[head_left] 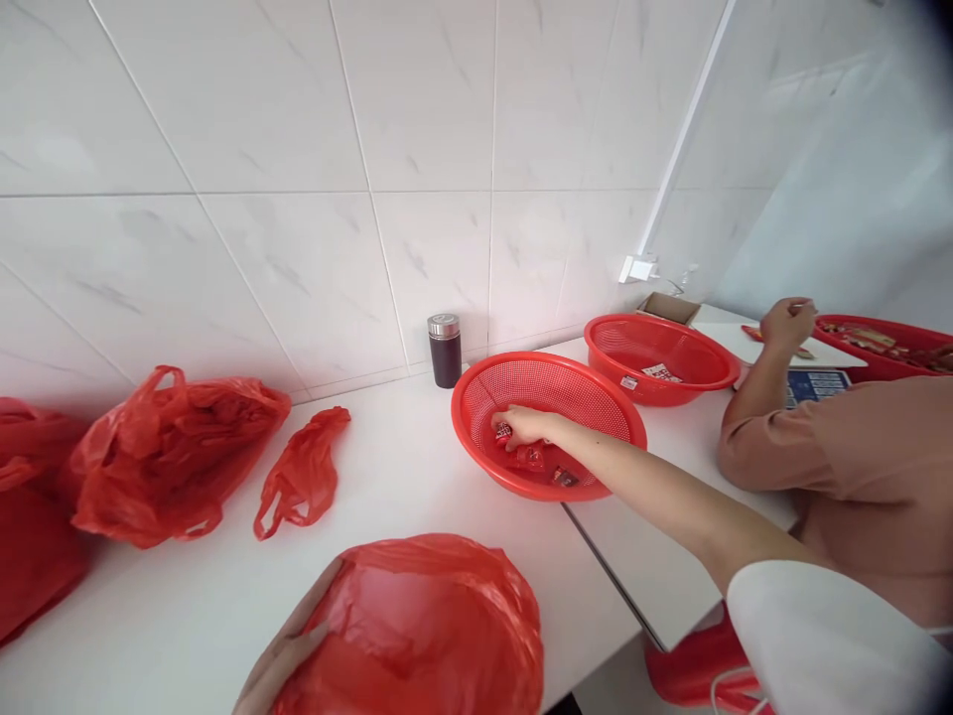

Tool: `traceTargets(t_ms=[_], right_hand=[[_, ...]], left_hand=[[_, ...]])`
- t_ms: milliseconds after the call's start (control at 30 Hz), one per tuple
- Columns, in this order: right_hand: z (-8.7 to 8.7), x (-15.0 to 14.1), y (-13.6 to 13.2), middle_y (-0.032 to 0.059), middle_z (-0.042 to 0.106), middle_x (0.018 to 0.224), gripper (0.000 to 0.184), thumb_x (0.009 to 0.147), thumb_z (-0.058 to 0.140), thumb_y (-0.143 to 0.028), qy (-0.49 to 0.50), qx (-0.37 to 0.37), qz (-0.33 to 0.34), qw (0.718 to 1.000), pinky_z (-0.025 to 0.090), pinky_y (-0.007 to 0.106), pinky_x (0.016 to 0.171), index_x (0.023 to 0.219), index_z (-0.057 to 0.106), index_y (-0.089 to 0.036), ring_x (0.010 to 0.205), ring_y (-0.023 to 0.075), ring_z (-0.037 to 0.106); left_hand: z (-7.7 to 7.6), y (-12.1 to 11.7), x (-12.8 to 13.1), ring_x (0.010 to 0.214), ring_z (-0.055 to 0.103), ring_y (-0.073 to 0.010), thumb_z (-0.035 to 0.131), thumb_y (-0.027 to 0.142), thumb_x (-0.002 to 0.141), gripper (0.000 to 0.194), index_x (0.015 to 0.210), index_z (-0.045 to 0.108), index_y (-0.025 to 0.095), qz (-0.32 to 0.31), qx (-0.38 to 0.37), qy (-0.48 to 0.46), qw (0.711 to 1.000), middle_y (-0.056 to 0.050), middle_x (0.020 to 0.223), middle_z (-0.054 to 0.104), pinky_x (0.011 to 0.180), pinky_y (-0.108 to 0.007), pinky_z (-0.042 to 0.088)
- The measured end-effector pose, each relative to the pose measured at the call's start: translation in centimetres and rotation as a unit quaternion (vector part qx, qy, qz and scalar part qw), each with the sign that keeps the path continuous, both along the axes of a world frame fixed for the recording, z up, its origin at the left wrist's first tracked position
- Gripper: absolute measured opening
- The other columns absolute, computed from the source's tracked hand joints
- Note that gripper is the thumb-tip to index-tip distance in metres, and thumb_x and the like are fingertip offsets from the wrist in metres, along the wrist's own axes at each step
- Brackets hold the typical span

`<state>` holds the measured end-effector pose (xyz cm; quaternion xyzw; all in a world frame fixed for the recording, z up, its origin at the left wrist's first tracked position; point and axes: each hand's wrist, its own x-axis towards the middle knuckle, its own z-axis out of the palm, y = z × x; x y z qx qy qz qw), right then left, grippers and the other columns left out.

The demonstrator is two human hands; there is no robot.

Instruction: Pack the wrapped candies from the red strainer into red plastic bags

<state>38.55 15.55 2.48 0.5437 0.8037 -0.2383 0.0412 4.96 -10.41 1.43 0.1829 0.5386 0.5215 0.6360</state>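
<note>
My right hand (523, 425) reaches down into a red perforated plastic basket (547, 369). Its fingers are closed on a small red-and-white packet (503, 433). Below the hand, another red packet (530, 458) and a dark packet (564, 478) lie on the basket's bottom. At the front edge of the view, my left hand (294, 641) grips the left side of a red plastic bag (417, 616), held with its mouth spread wide. Part of the left hand is hidden by the bag's film.
Red bags (179, 447) and a smaller crumpled bag (305, 475) lie at left. A dark lidded cup (445, 353) stands by the wall. On the right are a second red basket (647, 333), a third basket (879, 343) and a seated co-worker (834, 447).
</note>
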Motion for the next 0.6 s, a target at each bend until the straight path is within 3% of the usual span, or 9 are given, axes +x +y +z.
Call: traceTargets(t_ms=[100, 233, 333, 400, 467, 500, 600], right_hand=[[1.1, 0.7, 0.0, 0.0058, 0.061, 0.114, 0.042, 0.065, 0.077, -0.02, 0.043, 0.021, -0.019, 0.999, 0.049, 0.028, 0.076, 0.105, 0.064, -0.023, 0.095, 0.0212, 0.062], [4.7, 1.4, -0.5, 0.0063, 0.063, 0.111, 0.036, 0.072, 0.071, -0.017, 0.12, 0.079, -0.053, 0.988, 0.049, 0.03, 0.083, 0.107, 0.06, -0.019, 0.099, 0.0205, 0.06], [7.5, 0.2, -2.9, 0.0051, 0.059, 0.119, 0.035, 0.084, 0.061, -0.026, 0.196, 0.121, -0.055, 0.972, 0.048, 0.032, 0.089, 0.118, 0.052, -0.023, 0.104, 0.0186, 0.058], [8.6, -2.1, -6.0, 0.0042, 0.056, 0.121, 0.036, 0.086, 0.06, -0.03, 0.279, 0.201, -0.057, 0.937, 0.048, 0.035, 0.092, 0.12, 0.05, -0.025, 0.107, 0.0194, 0.057], [8.4, -5.2, -9.9, 0.0062, 0.051, 0.124, 0.038, 0.084, 0.063, -0.026, 0.343, 0.324, -0.054, 0.88, 0.045, 0.04, 0.099, 0.12, 0.051, -0.026, 0.115, 0.0222, 0.051], [7.8, -6.9, -11.9, 0.0074, 0.048, 0.124, 0.037, 0.085, 0.062, -0.023, 0.353, 0.348, -0.034, 0.868, 0.045, 0.041, 0.098, 0.121, 0.052, -0.027, 0.114, 0.0223, 0.052], [4.3, -11.2, -17.1, 0.0082, 0.044, 0.123, 0.031, 0.09, 0.053, -0.02, 0.356, 0.309, 0.056, 0.88, 0.051, 0.038, 0.091, 0.12, 0.054, -0.028, 0.103, 0.0186, 0.056]], left_hand=[[-0.4, 0.5, 0.7, 0.131, 0.046, -0.0317, 0.067, 0.039, 0.074, 0.057, 0.13, 0.059, 0.031, 0.031, 0.018, -0.003, 0.999, 0.001, 0.14, 0.056, 0.089, -0.031, 0.056], [0.0, 0.9, 2.1, 0.129, 0.049, -0.0307, 0.069, 0.034, 0.072, 0.057, 0.128, 0.061, 0.029, 0.027, 0.047, -0.011, 0.998, 0.001, 0.14, 0.056, 0.081, -0.024, 0.058], [0.3, 1.2, 3.2, 0.124, 0.054, -0.0317, 0.07, 0.032, 0.071, 0.064, 0.133, 0.057, 0.026, 0.031, 0.063, -0.005, 0.998, -0.003, 0.14, 0.056, 0.08, -0.026, 0.058], [0.1, 1.6, 3.9, 0.124, 0.054, -0.0306, 0.07, 0.03, 0.072, 0.065, 0.135, 0.054, 0.024, 0.026, 0.072, -0.015, 0.997, -0.005, 0.14, 0.056, 0.082, -0.025, 0.056], [-0.3, 2.0, 4.5, 0.125, 0.053, -0.0294, 0.069, 0.028, 0.073, 0.066, 0.136, 0.052, 0.023, 0.021, 0.08, -0.033, 0.996, -0.006, 0.139, 0.056, 0.083, -0.025, 0.055], [-0.4, 2.1, 4.8, 0.124, 0.053, -0.0291, 0.069, 0.027, 0.073, 0.066, 0.137, 0.052, 0.022, 0.02, 0.084, -0.043, 0.995, -0.007, 0.139, 0.056, 0.084, -0.025, 0.055], [-0.5, 2.3, 5.4, 0.118, 0.058, -0.0283, 0.067, 0.023, 0.074, 0.068, 0.139, 0.048, 0.021, 0.009, 0.09, -0.061, 0.994, -0.009, 0.136, 0.058, 0.083, -0.027, 0.054]])
